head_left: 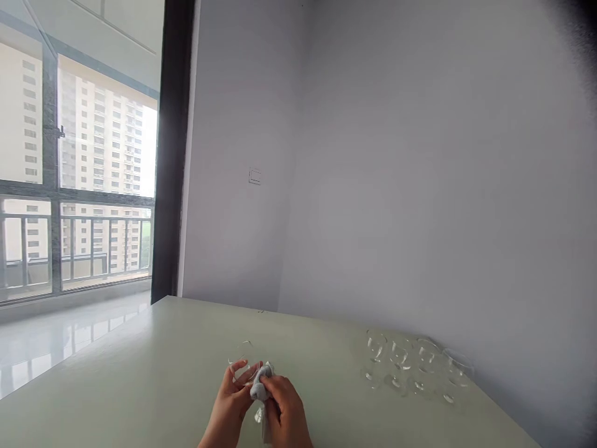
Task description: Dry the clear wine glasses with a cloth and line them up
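Note:
Low in the middle of the head view, my left hand [231, 393] curls around a clear wine glass [241, 353]. Only faint outlines of the glass show past the fingers, and much of it is hidden by my hands. My right hand [288, 404] grips a bunched light grey cloth [259, 391] and presses it against the glass. An end of the cloth hangs below my right fingers. Both hands are close together above the pale table [140, 373].
Several clear stemmed glasses [400, 358] stand upright in a group at the table's right side, near its edge. A grey wall [420, 186] with a switch plate [255, 176] rises behind the table. Windows [102, 137] are on the left.

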Tool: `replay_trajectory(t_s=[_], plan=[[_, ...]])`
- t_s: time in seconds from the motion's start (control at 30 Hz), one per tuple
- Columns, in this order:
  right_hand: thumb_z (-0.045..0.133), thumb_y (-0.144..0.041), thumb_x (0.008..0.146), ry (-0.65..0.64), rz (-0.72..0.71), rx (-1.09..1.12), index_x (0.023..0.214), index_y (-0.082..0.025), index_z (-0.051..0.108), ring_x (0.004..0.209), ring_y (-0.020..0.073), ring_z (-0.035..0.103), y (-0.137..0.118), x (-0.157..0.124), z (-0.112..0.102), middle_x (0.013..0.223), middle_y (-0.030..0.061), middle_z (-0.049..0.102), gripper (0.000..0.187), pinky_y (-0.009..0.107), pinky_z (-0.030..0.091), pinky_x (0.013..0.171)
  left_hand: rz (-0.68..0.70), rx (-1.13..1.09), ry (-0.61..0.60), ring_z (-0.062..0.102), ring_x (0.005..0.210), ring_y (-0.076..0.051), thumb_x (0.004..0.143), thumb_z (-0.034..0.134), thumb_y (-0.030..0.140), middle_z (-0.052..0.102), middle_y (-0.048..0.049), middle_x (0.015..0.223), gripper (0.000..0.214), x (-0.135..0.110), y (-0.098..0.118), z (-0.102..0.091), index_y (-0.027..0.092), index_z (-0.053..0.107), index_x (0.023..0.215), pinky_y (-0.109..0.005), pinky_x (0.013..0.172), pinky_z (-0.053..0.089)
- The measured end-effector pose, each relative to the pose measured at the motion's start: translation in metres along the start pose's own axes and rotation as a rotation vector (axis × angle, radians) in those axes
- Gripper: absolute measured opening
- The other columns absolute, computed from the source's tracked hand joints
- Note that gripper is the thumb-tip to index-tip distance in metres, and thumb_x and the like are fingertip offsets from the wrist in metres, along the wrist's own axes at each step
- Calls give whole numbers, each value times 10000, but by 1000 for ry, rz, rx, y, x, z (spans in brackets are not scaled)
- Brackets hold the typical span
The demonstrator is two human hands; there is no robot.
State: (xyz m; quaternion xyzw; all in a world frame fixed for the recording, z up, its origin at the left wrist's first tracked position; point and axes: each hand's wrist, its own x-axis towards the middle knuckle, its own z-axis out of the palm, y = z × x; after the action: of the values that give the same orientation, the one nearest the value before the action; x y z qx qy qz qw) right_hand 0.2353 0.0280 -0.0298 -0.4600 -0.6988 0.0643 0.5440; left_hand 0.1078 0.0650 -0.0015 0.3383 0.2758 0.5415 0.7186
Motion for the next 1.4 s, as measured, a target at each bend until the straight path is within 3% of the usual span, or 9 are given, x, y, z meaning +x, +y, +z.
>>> replay_trajectory(t_s=[0.23, 0.4, 0.57, 0.63, 0.77, 1.0, 1.13, 1.27, 1.4], plan=[[521, -32, 589, -369, -85, -383, 714, -290, 708, 746, 186, 546, -10, 18, -30, 792, 18, 610, 343, 300, 396, 663, 46, 59, -10, 627, 1009, -273, 571, 801, 218, 699, -100, 986, 539, -1, -1, 1, 221, 454, 984, -381, 861, 470], [470, 6, 611, -154, -42, -487, 811, -261, 679, 804, 183, 516, -21, 26, -37, 858, 31, 585, 394, 304, 369, 693, 110, 27, 114, 649, 965, -241, 512, 833, 199, 714, -58, 892, 568, 3, 1, 0, 222, 459, 937, -322, 824, 491], [563, -127, 659, -303, -289, -396, 897, -278, 635, 888, 220, 506, -30, 16, -25, 967, 34, 580, 291, 343, 373, 736, 14, -42, 97, 680, 838, -210, 558, 809, 187, 701, -45, 940, 517, -1, 10, 0, 238, 459, 936, -280, 689, 518], [528, -135, 716, -300, -275, -349, 925, -258, 621, 915, 222, 504, -28, 12, -24, 1006, 56, 567, 259, 341, 386, 745, 8, -50, 63, 676, 858, -210, 569, 803, 182, 705, -47, 924, 512, -4, 11, 3, 236, 459, 944, -278, 709, 515], [447, -117, 760, -193, 0, 20, 835, -203, 586, 863, 170, 505, -23, 11, -28, 941, 49, 531, 179, 289, 407, 758, 29, -36, -65, 636, 994, -231, 635, 767, 184, 703, -47, 920, 465, -11, 13, 7, 233, 463, 984, -313, 834, 495], [514, -400, 788, -62, 841, 1050, 684, -200, 464, 469, 92, 419, -35, 15, -31, 563, -57, 440, 231, 209, 339, 448, -58, -157, -150, 593, 1076, -237, 690, 711, 114, 689, -55, 925, 370, -21, 24, 21, 214, 518, 988, -363, 956, 459], [563, -545, 729, -90, 935, 1184, 701, -177, 537, 449, 115, 471, -41, 11, -21, 536, -14, 520, 370, 230, 369, 441, -55, -183, -87, 590, 1082, -235, 669, 719, 102, 681, -51, 917, 396, -24, 27, 26, 206, 565, 1019, -325, 937, 476], [620, -573, 647, 42, 1015, 1191, 610, -198, 535, 416, 104, 416, -28, 5, 6, 497, -24, 496, 386, 224, 323, 401, -25, -172, -106, 608, 1048, -255, 641, 749, 150, 682, -40, 874, 406, -23, 25, 25, 204, 597, 1013, -340, 939, 474], [606, -683, 567, 124, 949, 872, 493, -216, 516, 501, 156, 460, -12, -8, 24, 469, -8, 476, 482, 285, 392, 490, 57, -157, -97, 625, 1016, -251, 642, 754, 166, 686, -31, 878, 375, -18, 24, 18, 213, 593, 977, -337, 913, 491]])
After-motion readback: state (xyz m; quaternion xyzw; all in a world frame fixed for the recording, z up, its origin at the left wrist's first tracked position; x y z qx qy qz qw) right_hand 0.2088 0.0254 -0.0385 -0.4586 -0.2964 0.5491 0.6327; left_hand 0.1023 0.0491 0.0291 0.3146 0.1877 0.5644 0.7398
